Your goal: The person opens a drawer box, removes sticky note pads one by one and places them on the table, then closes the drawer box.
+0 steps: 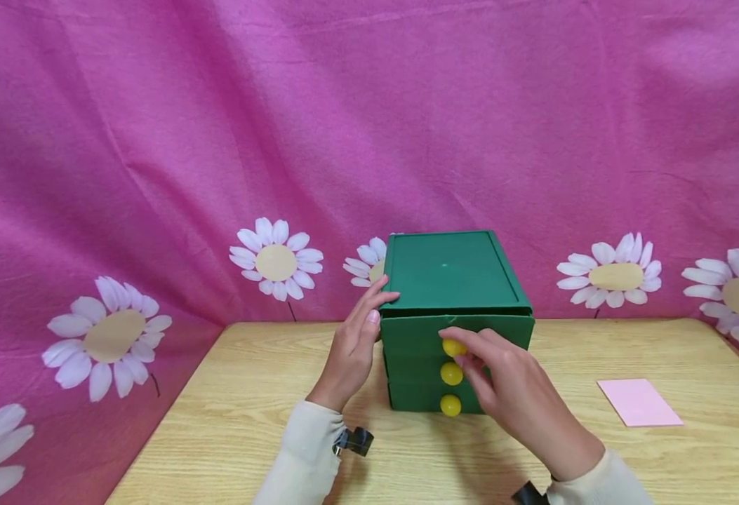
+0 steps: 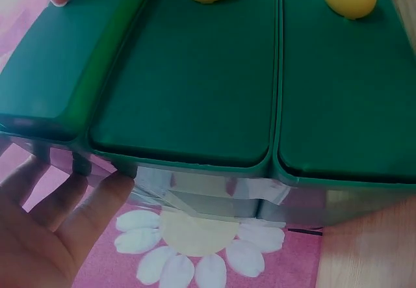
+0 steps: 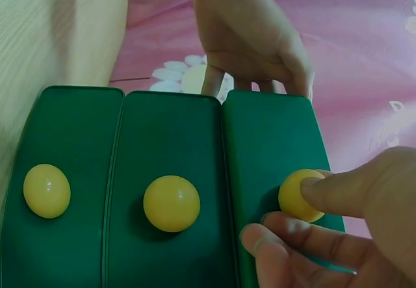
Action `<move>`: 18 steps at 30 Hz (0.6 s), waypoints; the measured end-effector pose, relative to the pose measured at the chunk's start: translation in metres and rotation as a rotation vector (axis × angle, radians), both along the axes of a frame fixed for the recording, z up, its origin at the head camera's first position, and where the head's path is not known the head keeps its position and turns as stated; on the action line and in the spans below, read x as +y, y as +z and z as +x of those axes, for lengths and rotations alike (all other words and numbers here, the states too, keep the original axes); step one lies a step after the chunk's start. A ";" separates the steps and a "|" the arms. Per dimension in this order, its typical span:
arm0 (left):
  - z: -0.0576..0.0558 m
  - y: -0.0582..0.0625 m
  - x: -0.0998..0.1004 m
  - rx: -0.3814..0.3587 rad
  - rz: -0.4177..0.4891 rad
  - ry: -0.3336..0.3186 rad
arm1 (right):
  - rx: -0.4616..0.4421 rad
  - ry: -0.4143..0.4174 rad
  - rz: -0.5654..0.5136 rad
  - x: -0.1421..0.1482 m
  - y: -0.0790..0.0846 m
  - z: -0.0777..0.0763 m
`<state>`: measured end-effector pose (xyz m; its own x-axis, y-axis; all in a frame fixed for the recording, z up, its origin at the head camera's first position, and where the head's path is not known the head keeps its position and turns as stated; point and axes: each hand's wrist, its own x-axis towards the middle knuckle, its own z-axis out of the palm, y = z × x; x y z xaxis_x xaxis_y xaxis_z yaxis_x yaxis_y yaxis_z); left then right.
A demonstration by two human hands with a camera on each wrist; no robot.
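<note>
A small green drawer box [image 1: 448,270] with a stack of three drawers stands on the table, each drawer with a round yellow knob. My right hand [image 1: 521,386] pinches the top knob [image 3: 292,199] between thumb and fingers. The top drawer front [image 2: 58,67] juts out a little past the two drawers below it. Against the box's left side rests my left hand [image 1: 349,358], its fingers extended and the tips near the upper edge. The middle knob [image 1: 451,373] and bottom knob [image 1: 450,405] are untouched. What lies inside the drawers is hidden.
A pink square of paper [image 1: 641,402] lies on the wooden table [image 1: 243,421], to the right of the box. Behind the table hangs a pink cloth [image 1: 356,126] printed with white flowers. A dark wrist camera [image 1: 358,440] sits at my left cuff.
</note>
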<state>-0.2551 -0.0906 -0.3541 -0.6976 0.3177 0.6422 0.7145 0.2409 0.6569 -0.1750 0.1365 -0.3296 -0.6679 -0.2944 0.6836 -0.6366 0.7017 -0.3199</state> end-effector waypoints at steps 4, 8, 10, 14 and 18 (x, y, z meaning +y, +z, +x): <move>-0.001 0.000 0.001 0.027 -0.016 0.022 | 0.026 0.009 -0.004 0.000 0.000 -0.004; -0.003 0.001 0.002 0.072 -0.036 0.057 | 0.035 0.010 -0.008 0.000 0.000 -0.008; -0.002 0.002 0.003 0.089 -0.037 0.074 | 0.035 0.009 -0.009 0.000 0.000 -0.011; 0.009 0.011 0.005 0.094 -0.011 0.075 | 0.022 0.004 -0.010 0.000 -0.001 -0.013; 0.021 0.024 0.006 0.092 -0.006 0.070 | 0.014 0.003 -0.015 0.000 -0.002 -0.014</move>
<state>-0.2339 -0.0843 -0.3303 -0.6563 0.2743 0.7029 0.7530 0.2964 0.5874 -0.1887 0.1365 -0.3312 -0.6578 -0.2862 0.6968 -0.6429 0.6953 -0.3214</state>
